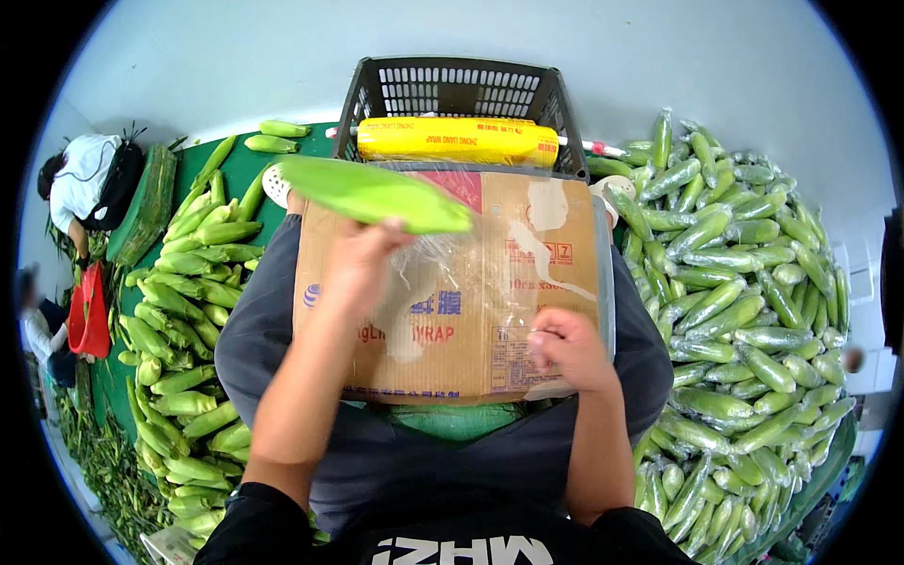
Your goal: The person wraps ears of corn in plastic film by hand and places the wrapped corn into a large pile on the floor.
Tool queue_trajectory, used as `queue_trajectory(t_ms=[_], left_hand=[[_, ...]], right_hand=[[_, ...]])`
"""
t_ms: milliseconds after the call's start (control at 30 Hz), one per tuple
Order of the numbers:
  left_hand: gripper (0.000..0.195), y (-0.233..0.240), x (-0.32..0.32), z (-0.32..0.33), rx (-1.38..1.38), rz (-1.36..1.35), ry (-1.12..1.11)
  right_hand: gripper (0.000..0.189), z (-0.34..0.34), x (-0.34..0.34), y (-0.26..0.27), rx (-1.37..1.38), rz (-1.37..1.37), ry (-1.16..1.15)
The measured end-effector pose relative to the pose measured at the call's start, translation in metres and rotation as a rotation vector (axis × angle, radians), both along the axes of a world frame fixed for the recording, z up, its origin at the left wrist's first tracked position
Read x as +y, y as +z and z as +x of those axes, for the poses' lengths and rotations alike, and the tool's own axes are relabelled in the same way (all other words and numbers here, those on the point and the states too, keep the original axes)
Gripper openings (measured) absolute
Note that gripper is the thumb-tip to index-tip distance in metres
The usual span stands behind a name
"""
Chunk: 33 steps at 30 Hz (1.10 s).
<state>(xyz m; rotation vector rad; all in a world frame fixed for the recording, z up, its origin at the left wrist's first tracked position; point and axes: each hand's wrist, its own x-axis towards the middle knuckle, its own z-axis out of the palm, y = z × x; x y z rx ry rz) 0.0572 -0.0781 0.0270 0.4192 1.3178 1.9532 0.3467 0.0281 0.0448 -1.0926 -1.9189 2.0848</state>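
Note:
My left hand [367, 258] grips an ear of corn in its green husk [374, 194], held slantwise above a flattened cardboard box [452, 304] across my lap. Clear plastic film [431, 258] stretches loosely over the cardboard below the ear. At the right part of the cardboard, my right hand [568, 346] is half curled and blurred; whether its fingertips pinch the film cannot be told. Beyond the cardboard, a yellow roll of cling film [459, 141] on a rod lies across the near side of a black plastic crate [455, 67].
Unwrapped corn ears [187, 325] are heaped on the left, film-wrapped ears [734, 318] on the right, on a green floor covering [120, 311]. Two other people [88, 176] are at far left, near a red bag [90, 311] and stripped husks [106, 466]. A pale wall [635, 63] rises beyond the crate.

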Motion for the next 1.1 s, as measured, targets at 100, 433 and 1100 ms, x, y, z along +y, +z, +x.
queue_trajectory(t_ms=[100, 433, 1100], left_hand=[[0.046, -0.008, 0.023, 0.051, -0.113, -0.226, -0.144], [0.003, -0.019, -0.036, -0.012, 1.245, -0.455, -0.230], [0.041, -0.031, 0.089, -0.061, 1.519, -0.758, 0.087]], right_hand=[[0.014, -0.008, 0.011, 0.007, 0.239, 0.479, -0.046], [0.045, -0.100, 0.052, -0.060, 0.146, 0.703, -0.193], [0.058, -0.132, 0.115, -0.034, 0.093, 1.315, 0.038]])
